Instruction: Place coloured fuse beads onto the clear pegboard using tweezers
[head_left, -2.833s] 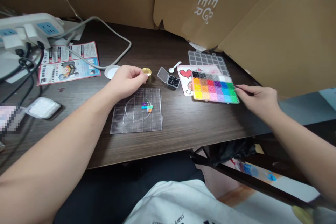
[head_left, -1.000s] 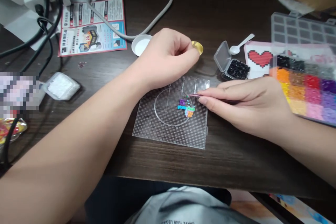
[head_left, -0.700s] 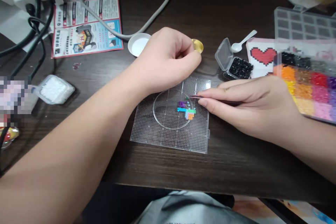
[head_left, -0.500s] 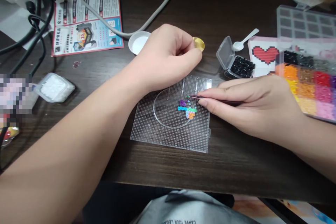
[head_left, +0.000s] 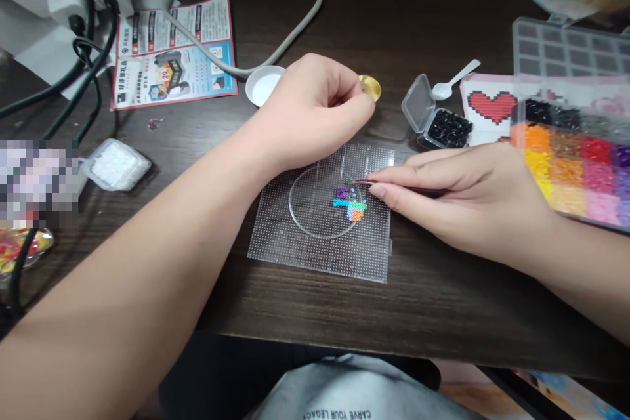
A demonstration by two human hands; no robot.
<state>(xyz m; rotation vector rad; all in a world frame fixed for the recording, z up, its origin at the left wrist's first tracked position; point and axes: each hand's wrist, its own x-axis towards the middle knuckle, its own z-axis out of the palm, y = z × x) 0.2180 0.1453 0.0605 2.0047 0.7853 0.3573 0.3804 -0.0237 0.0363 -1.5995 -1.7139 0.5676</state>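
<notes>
A clear pegboard lies on the dark table with a small patch of coloured fuse beads on it. Around the patch's left side runs a clear ring. My right hand pinches a pair of tweezers from the right. Their tips reach a tiny green bead just above the patch; whether they grip it I cannot tell. Over the board's far edge my left hand is closed, fingers curled under. What it holds, if anything, is hidden. Beside its fingertips sits a gold dish.
A white dish is partly behind my left hand. On the right are an open box of black beads, a white spoon and a sectioned bead case. A box of white beads, a leaflet and cables lie left.
The view has shifted slightly, so objects at the left appear further right. Both hands keep nearly the same pose, with the tweezer tips still by the bead patch.
</notes>
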